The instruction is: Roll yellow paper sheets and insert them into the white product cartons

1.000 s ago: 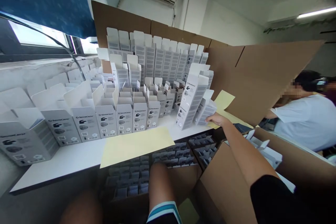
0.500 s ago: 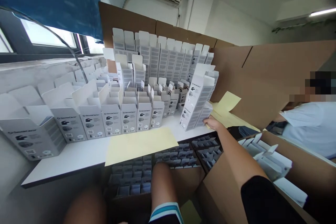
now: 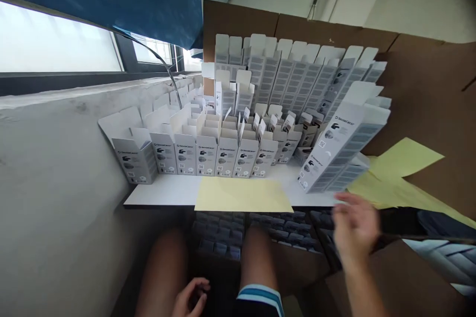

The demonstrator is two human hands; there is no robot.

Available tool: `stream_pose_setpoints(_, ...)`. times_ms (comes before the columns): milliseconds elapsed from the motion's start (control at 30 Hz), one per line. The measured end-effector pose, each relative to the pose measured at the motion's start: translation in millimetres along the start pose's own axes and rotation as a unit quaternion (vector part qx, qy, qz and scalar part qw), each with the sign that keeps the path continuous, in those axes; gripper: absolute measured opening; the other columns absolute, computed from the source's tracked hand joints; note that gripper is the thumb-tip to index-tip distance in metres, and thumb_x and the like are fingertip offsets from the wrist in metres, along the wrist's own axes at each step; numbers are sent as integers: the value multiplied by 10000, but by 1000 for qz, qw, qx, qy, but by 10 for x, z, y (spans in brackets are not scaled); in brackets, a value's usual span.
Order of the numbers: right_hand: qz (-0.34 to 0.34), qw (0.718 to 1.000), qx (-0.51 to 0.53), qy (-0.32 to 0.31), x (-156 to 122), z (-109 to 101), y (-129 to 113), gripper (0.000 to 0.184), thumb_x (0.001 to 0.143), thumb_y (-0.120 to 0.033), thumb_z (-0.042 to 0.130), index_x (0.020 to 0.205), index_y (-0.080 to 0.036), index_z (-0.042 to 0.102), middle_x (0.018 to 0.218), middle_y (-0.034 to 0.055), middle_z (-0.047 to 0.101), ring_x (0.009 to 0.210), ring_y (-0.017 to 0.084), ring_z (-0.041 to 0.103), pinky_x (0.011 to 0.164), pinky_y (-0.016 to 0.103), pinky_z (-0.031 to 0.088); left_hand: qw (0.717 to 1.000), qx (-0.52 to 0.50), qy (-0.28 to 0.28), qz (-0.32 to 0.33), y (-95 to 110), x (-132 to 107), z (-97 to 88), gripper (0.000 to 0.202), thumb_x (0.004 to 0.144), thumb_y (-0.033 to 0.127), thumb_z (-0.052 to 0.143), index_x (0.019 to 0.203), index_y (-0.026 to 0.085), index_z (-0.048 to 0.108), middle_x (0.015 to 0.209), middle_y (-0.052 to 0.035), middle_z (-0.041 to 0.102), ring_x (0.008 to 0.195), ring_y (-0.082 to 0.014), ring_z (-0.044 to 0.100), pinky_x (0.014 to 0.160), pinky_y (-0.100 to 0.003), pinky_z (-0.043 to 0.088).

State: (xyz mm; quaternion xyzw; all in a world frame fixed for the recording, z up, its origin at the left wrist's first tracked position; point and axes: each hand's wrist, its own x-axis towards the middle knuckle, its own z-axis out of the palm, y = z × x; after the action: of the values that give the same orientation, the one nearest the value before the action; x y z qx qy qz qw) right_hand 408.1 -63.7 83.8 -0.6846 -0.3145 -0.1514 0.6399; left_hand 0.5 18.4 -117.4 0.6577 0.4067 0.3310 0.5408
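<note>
My right hand (image 3: 355,228) hovers blurred in front of the table's edge, fingers spread, holding nothing. Just beyond it a leaning stack of white and grey product boxes (image 3: 340,151) rests on the white table (image 3: 163,197). My left hand (image 3: 189,297) lies low between my knees, fingers loosely curled, nothing seen in it. Rows of open-flapped boxes (image 3: 208,151) stand across the table. A yellow sheet (image 3: 241,194) lies at the table's front edge.
Taller boxes (image 3: 293,72) stand against a brown cardboard wall (image 3: 420,89) at the back. More yellow paper (image 3: 403,161) lies at the right. A carton with grey dividers (image 3: 275,230) sits under the table's edge. A grey ledge (image 3: 55,168) fills the left.
My right hand let go of the leaning box stack and pulled back toward me. The view swung left and down, and my left hand came into sight.
</note>
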Motion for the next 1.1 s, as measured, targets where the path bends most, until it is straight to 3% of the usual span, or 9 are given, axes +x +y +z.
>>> stream_pose_setpoints(67, -148, 943, -32, -295, -431, 274, -189, 569, 795, -226, 627, 1356, -307, 579, 1501, 101, 503, 1403, 374, 447, 1158, 612, 374, 999, 17, -3, 32, 293, 64, -30, 461, 840, 632, 639, 936, 194, 744, 871, -94, 766, 823, -239, 713, 794, -315, 570)
stream_pose_setpoints(133, -222, 882, -84, -407, -679, 568, -270, 699, 764, -124, 614, 1414, -373, 548, 1598, 40, 406, 1474, 372, 349, 1191, 647, 299, 996, 42, -21, 75, 580, 143, -50, 350, 883, 522, 633, 926, 191, 740, 877, -88, 756, 829, -235, 708, 787, -312, 570)
stream_pose_setpoints(400, -271, 903, -75, -325, -507, 706, -199, 320, 945, -153, 501, 1005, -310, 774, 978, 62, 779, 930, 288, 690, 923, 552, 507, 970, 39, 67, 229, 1100, 322, -142, 109, 908, 263, 633, 992, 207, 675, 975, -76, 714, 933, -221, 688, 830, -317, 557)
stream_pose_setpoints(533, -197, 946, 14, -257, -581, 320, -511, 217, 956, -257, 566, 1012, -298, 772, 920, 62, 783, 843, 276, 719, 813, 447, 566, 959, -31, 178, 218, 1283, 428, -221, 718, 796, 340, 792, 1416, 243, 443, 1476, -155, 507, 1366, -307, 509, 1037, -413, 501)
stream_pose_setpoints(633, -63, 954, 58, -289, -774, 123, -702, 172, 935, -339, 623, 996, -285, 775, 870, 52, 785, 759, 262, 736, 680, 364, 596, 966, -130, 96, 203, 1522, 436, -250, 971, 711, 485, 856, 1498, 228, 350, 1511, -176, 496, 1412, -342, 472, 1115, -467, 446)
stream_pose_setpoints(733, 21, 934, 95, -342, -1029, 34, -781, 171, 927, -364, 637, 967, -282, 783, 782, 40, 767, 654, 236, 719, 563, 312, 573, 973, -208, -36, 98, 1718, 356, -222, 672, 739, 533, 823, 1244, 138, 621, 1163, -154, 741, 1109, -328, 693, 957, -432, 549)
stream_pose_setpoints(833, 2, 929, 117, -351, -1313, -49, -840, 176, 946, -295, 615, 993, -323, 782, 827, 46, 741, 721, 229, 706, 641, 326, 577, 957, -289, -28, -8, 1765, 294, -140, 337, 814, 398, 794, 994, 126, 710, 898, -83, 780, 859, -236, 725, 818, -338, 561)
stream_pose_setpoints(967, -11, 837, 207, -506, -1659, -191, -1004, 312, 903, -552, 640, 1101, -348, 769, 1153, 90, 659, 998, 273, 672, 869, 412, 569, 866, -497, -30, -49, 1598, 408, -6, 198, 761, 242, 833, 829, 167, 664, 726, 14, 685, 706, -120, 632, 717, -221, 494)
stream_pose_setpoints(1100, 37, 752, 249, -610, -1875, -133, -1101, 577, 845, -751, 573, 1175, -309, 741, 1262, 104, 579, 1124, 281, 610, 1014, 430, 497, 812, -569, -88, -96, 1323, 522, 61, 352, 791, 485, 777, 773, 166, 630, 571, 56, 532, 489, -85, 477, 559, -238, 475)
